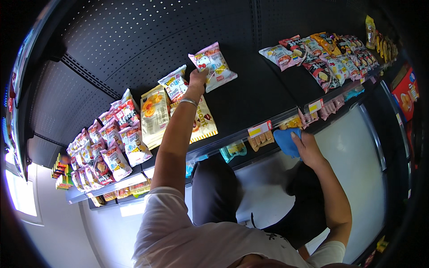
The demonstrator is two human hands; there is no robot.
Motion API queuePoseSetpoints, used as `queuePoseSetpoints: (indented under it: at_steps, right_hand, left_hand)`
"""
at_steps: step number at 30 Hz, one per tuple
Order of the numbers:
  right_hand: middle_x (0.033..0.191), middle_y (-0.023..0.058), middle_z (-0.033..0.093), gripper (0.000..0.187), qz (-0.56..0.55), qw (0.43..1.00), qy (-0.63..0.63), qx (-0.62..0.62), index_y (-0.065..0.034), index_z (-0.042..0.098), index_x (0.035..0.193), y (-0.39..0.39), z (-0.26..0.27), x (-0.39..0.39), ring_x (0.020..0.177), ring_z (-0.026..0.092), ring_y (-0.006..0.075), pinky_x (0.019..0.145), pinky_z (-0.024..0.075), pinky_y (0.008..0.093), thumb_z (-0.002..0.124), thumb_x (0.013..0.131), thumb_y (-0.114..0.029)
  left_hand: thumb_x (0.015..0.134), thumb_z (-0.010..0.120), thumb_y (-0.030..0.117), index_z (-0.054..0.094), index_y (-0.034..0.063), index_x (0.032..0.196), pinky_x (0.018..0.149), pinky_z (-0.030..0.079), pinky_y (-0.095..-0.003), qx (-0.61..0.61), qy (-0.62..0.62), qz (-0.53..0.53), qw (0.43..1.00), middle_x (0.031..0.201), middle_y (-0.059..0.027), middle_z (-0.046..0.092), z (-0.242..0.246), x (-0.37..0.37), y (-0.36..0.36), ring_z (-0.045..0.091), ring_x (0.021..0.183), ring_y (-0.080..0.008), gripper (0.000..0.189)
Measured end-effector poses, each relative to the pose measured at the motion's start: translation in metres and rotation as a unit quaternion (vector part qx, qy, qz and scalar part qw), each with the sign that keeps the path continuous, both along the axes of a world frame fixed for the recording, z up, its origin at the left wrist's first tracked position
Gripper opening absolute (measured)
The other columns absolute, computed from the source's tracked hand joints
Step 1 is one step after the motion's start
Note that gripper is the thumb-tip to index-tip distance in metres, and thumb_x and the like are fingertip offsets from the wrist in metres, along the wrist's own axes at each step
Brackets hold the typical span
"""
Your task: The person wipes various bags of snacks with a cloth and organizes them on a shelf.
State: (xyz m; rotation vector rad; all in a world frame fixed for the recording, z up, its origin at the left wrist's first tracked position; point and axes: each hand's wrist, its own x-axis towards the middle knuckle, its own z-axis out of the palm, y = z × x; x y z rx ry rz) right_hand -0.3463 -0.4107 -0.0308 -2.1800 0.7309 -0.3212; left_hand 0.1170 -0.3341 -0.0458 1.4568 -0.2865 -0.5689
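Note:
My left hand (198,79) grips the edge of a pink and white snack bag (214,67) above the black shelf (248,100). Just left of that hand stands a similar white and pink bag (174,83). Beside it are a gold snack pouch (155,115) and a cream pouch with a striped base (203,122), partly behind my forearm. My right hand (309,147) holds a blue cloth (287,142) in front of the shelf's front edge, its thumb on top of the cloth.
Rows of snack bags (115,162) stand at the shelf's left end, and more bags (330,63) lie piled at the right. A perforated black back panel (161,33) rises behind. Price tags (259,129) line the front edge, and packets (233,150) show on the shelf below.

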Motion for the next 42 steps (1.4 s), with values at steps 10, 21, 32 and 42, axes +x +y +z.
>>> queuePoseSetpoints:
  at_steps: [10,21,32,42]
  right_hand:
    - [0.082,0.0240,0.063,0.043,0.020,0.999,-0.027,0.003,0.0044,0.061,0.097,0.006,0.000,0.008,0.073,0.061,0.0361,0.072,0.0484,0.0405,0.047,0.102,-0.036]
    - [0.078,0.0241,0.062,0.044,0.022,1.000,-0.008,-0.015,0.0053,0.060,0.095,0.006,-0.005,0.004,0.070,0.061,0.0355,0.070,0.0488,0.0403,0.048,0.102,-0.036]
    - [0.079,0.0241,0.062,0.040,0.023,0.999,-0.033,0.006,0.0046,0.060,0.094,0.006,0.001,0.004,0.071,0.062,0.0353,0.071,0.0485,0.0411,0.049,0.102,-0.033]
    - [0.075,0.0244,0.060,0.044,0.025,0.999,-0.045,-0.009,0.0058,0.059,0.089,0.000,0.002,-0.003,0.069,0.061,0.0365,0.068,0.0481,0.0423,0.048,0.102,-0.035]
  left_hand:
    - [0.074,0.073,0.016,0.056,-0.0080,0.119,0.096,0.049,-0.0398,0.198,-0.318,0.092,0.923,0.118,-0.0287,0.061,-0.032,0.027,0.010,0.061,0.111,-0.0398,0.054]
    - [0.093,0.057,0.045,0.028,-0.0019,0.150,0.119,0.015,-0.0479,0.454,-0.657,-0.031,0.601,0.157,-0.0213,0.026,-0.012,0.023,0.120,0.019,0.148,-0.0351,0.079]
    - [0.093,0.054,0.054,0.029,0.0028,0.151,0.119,0.016,-0.0488,0.518,-0.587,-0.102,0.614,0.159,-0.0184,0.023,-0.001,0.030,0.107,0.017,0.149,-0.0326,0.081]
    - [0.095,0.053,0.054,0.025,0.0110,0.154,0.119,0.013,-0.0537,0.419,-0.685,-0.118,0.584,0.160,-0.0196,0.017,0.019,-0.045,0.011,0.013,0.149,-0.0375,0.078]
